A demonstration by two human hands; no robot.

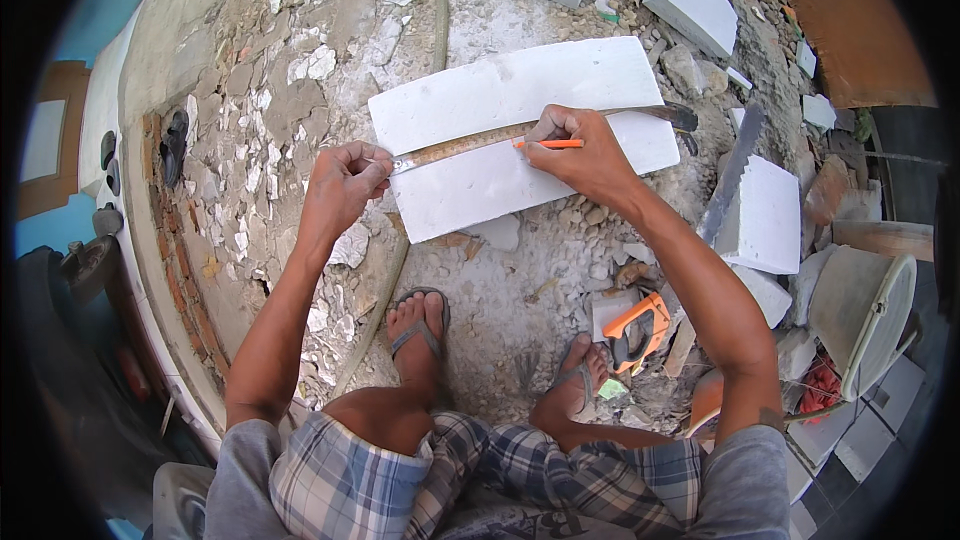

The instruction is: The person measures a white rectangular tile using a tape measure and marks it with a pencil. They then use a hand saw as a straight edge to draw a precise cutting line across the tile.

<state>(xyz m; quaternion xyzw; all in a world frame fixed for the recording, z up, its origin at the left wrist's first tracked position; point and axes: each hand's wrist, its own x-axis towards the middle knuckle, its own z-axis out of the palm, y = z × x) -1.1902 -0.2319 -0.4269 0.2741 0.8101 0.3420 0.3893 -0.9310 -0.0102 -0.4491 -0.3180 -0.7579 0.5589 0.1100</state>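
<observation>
A long white lightweight concrete block [510, 75] lies flat on the rubble in front of me. A worn, yellowish tape measure [455, 147] is stretched lengthwise across its top, its dark case [683, 118] at the right edge. At the block's left edge, my left hand [350, 180] is closed, pinching the metal end of the tape. My right hand [578, 150] grips an orange pencil [556, 143], its tip at the tape's near edge, right of the block's middle. That hand rests on the block and covers part of the tape.
To the right, a handsaw blade [735, 175] leans against a cut white block [765, 215]; its orange handle [640, 330] shows nearer my right foot. More blocks [690, 5] lie at the far side. A hose [440, 5] crosses the broken ground. A pale bucket [860, 320] lies at far right.
</observation>
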